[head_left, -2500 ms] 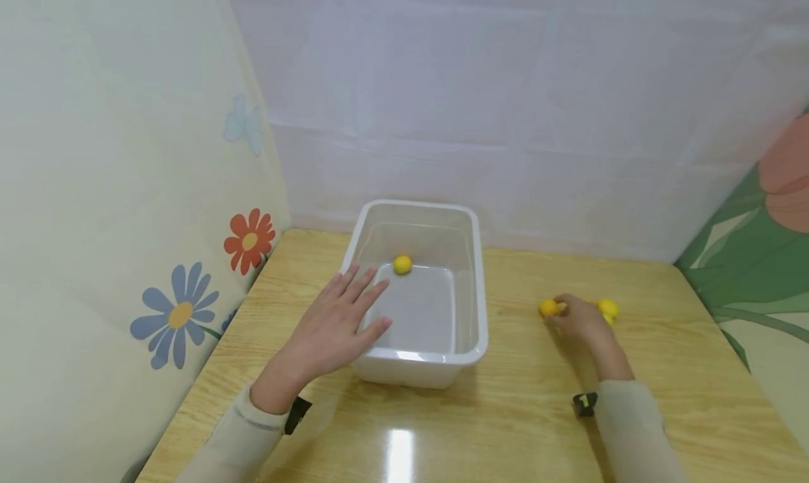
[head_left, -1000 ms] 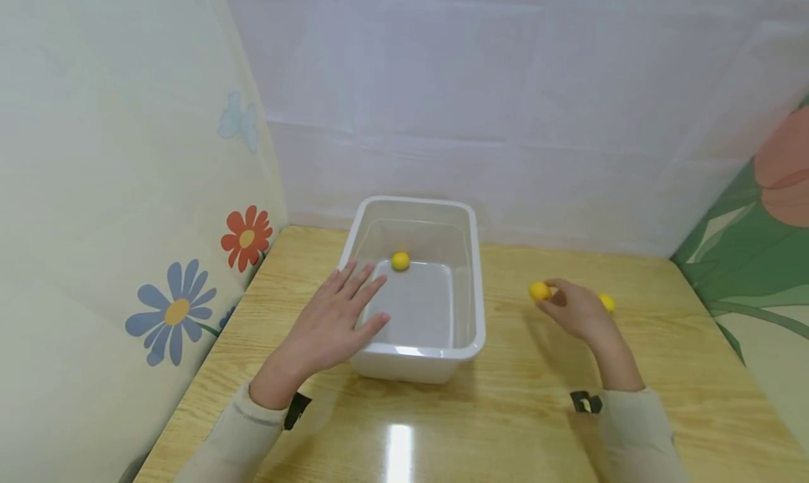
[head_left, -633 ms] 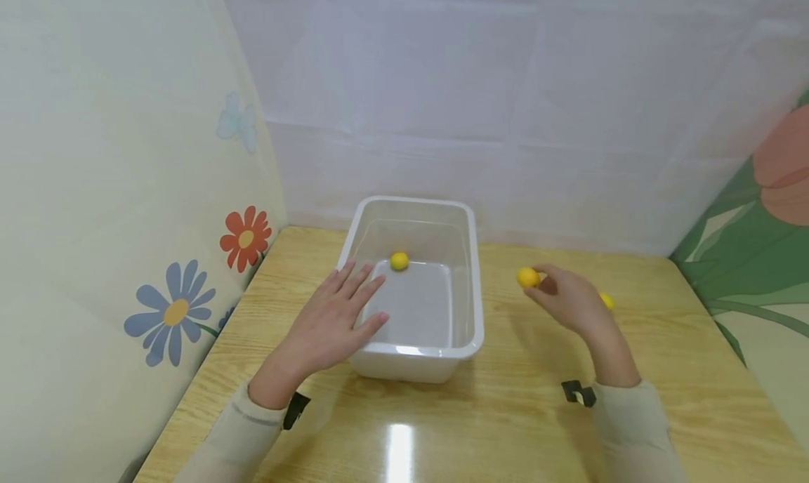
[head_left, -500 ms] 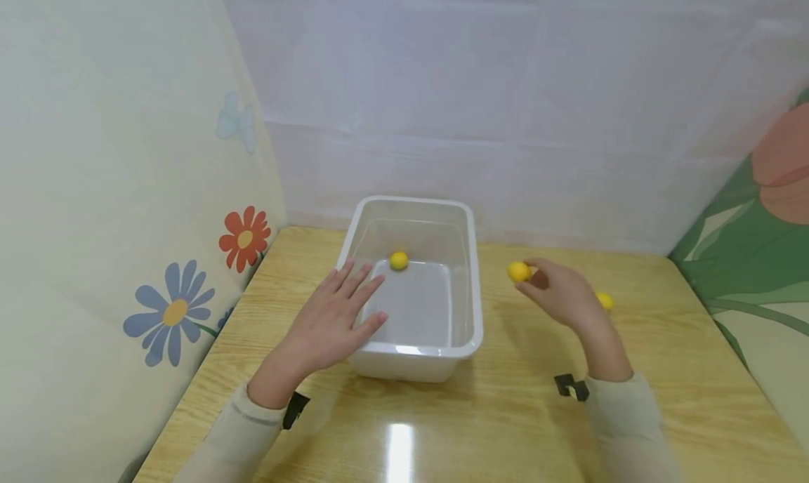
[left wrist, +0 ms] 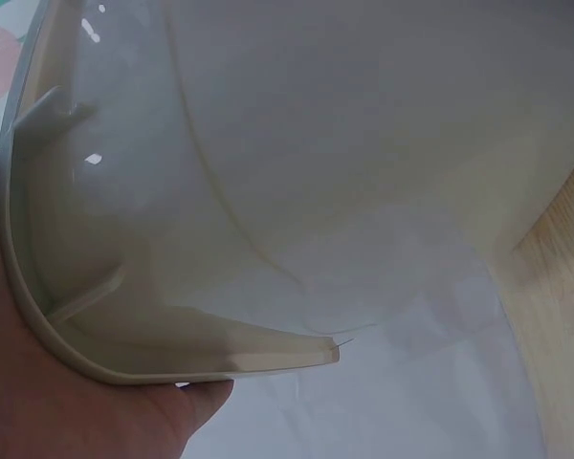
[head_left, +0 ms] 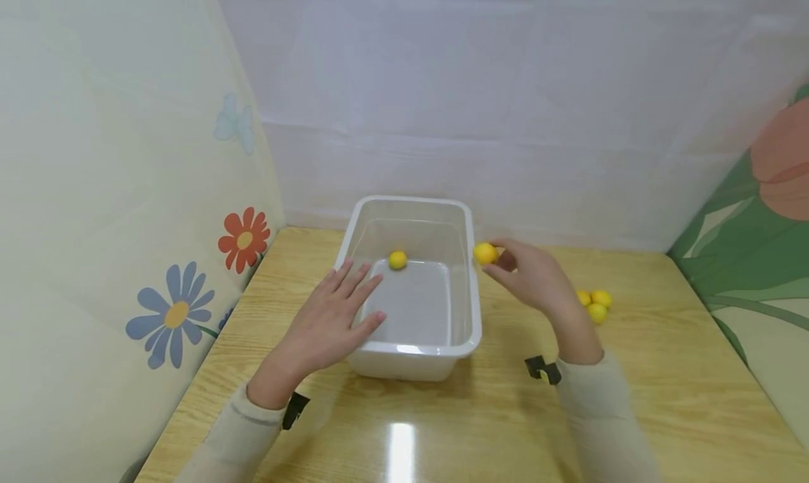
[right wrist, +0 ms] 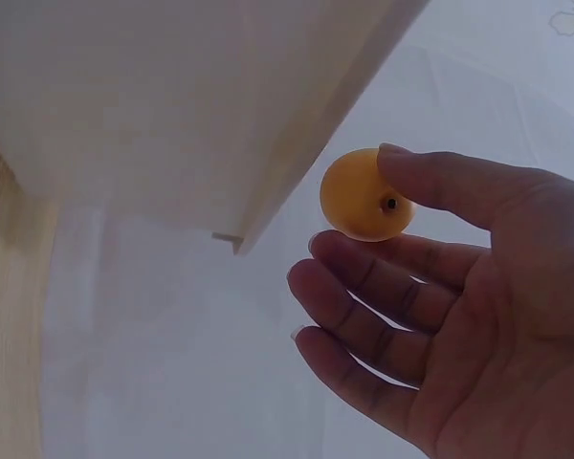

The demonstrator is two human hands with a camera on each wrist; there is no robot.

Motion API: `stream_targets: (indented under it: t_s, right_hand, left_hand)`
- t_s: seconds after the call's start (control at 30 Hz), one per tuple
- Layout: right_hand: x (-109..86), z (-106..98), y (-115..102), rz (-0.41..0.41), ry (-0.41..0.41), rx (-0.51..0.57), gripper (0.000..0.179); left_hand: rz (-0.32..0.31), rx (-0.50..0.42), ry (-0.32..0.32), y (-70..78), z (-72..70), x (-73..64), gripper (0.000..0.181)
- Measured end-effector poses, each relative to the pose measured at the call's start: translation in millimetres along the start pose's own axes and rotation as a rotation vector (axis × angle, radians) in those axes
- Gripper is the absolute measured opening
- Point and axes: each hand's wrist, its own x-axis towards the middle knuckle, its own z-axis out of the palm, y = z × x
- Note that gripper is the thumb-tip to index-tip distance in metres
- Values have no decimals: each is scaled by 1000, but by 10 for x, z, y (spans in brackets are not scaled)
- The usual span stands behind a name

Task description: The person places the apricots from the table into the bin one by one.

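Observation:
A white plastic bin [head_left: 411, 367] stands on the table, with one small yellow-green fruit [head_left: 397, 260] near its far left inside corner. My left hand [head_left: 331, 321] rests over the bin's near left rim, fingers spread and straight; in the left wrist view the thumb [left wrist: 206, 402] lies along the rim's edge. My right hand [head_left: 534, 272] pinches a small yellow-orange fruit [head_left: 485, 253] between thumb and fingers, beside the bin's right rim. In the right wrist view this round fruit [right wrist: 359, 196] shows a dark spot, and the other fingers are loosely curled below it.
A cluster of yellow fruits [head_left: 597, 313] sits on the wooden table [head_left: 682, 371] to the right, partly behind the right wrist. A pale cloth [head_left: 404, 104] hangs behind the table, with flower-printed cloths [head_left: 170, 153] at both sides.
My right hand has lifted the yellow-orange fruit from the table and carried it left to the bin's right rim. More of the fruit cluster is uncovered. The left hand has stayed in place.

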Motion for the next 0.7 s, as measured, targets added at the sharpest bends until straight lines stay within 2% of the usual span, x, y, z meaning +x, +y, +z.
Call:
stream_targets:
  t_s: [0.4, 0.53, 0.7]
  right_hand:
    - [129, 71, -285, -52, -22, 16, 53]
    - [134, 82, -289, -48, -26, 27, 54]
    - [92, 67, -176, -16, -20, 17, 55]
  left_hand:
    - [4, -8, 21, -13, -8, -5, 66]
    - [9, -9, 21, -21, -2, -11, 66]
    - [14, -6, 25, -29, -8, -21, 67]
